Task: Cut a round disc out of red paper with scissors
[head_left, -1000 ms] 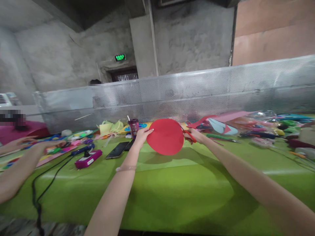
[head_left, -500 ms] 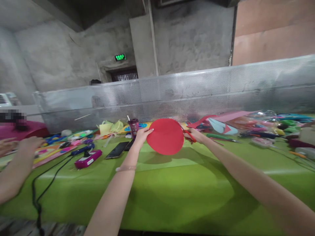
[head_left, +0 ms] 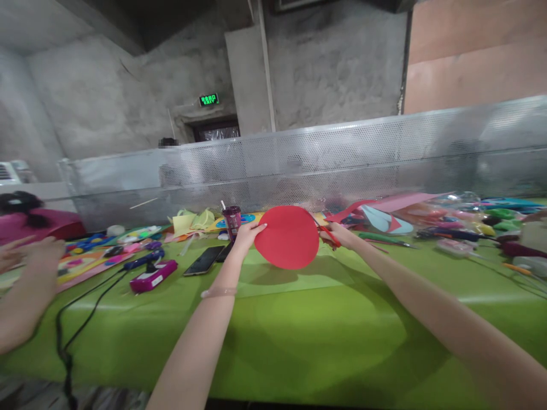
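A large round piece of red paper (head_left: 287, 238) is held up above the green table (head_left: 307, 330). My left hand (head_left: 250, 233) pinches its left edge, thumb on the near face. In my right hand (head_left: 339, 234) is a pair of scissors with red handles (head_left: 330, 234). The scissors' blades lie along the upper right edge of the paper; I cannot tell how far apart they are. Beneath the paper a light green sheet (head_left: 273, 287) lies on the table.
Left of my left arm are a phone (head_left: 204, 261), a purple power strip (head_left: 154, 276) with black cords, and a cup with a straw (head_left: 232, 222). A co-worker's hands (head_left: 40, 256) work at far left. Craft scraps (head_left: 384, 219) and tools crowd the right, before a perforated metal screen (head_left: 299, 162).
My hands, the red paper and the scissors look almost unmoved. At far left, the co-worker's near hand has shifted slightly leftward.
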Motion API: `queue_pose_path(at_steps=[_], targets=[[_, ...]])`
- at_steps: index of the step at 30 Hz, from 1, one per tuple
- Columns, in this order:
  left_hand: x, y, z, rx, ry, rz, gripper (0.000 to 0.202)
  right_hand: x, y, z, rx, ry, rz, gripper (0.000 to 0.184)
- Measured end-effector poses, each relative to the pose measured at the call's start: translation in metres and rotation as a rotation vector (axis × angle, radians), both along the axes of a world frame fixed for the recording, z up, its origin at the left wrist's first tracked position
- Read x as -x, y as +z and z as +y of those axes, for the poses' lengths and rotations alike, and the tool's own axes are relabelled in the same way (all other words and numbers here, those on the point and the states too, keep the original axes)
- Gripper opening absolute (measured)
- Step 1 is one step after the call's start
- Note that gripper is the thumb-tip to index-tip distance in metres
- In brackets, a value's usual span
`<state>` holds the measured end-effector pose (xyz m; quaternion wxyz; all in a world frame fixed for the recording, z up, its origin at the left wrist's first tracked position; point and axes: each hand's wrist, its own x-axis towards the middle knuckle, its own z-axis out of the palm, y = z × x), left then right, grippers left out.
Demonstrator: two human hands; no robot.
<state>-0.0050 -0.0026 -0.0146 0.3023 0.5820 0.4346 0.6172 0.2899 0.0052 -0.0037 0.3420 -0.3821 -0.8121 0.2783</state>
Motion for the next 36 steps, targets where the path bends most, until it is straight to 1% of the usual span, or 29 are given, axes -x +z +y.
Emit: queue_pose_path(at_steps=[3,8,16,23,28,33,36], targets=[[0.0,0.0,-0.001,0.007,0.016,-0.001,0.036,-0.001,0.0,0.002,-0.001,-0.017,-0.019,0.03],[0.0,0.0,-0.001,0.002,-0.016,-0.015,0.037,-0.003,-0.001,0.006,0.008,-0.052,-0.029,0.03],[0.001,0.0,0.001,0.001,0.002,-0.008,0.035,-0.006,-0.002,0.01,-0.013,-0.043,-0.058,0.03],[0.004,-0.003,0.005,-0.003,0.023,0.026,0.039,-0.006,-0.001,0.009,-0.023,-0.049,-0.063,0.03],[0.005,-0.004,0.006,0.005,-0.01,0.029,0.04,-0.006,0.001,0.005,-0.008,-0.034,-0.089,0.031],[0.004,-0.003,0.004,0.009,0.01,0.032,0.039,-0.007,-0.001,0.008,-0.005,-0.026,-0.088,0.032],[0.004,-0.003,0.004,-0.001,-0.007,0.038,0.04,-0.008,-0.001,0.01,0.005,-0.017,-0.086,0.032]])
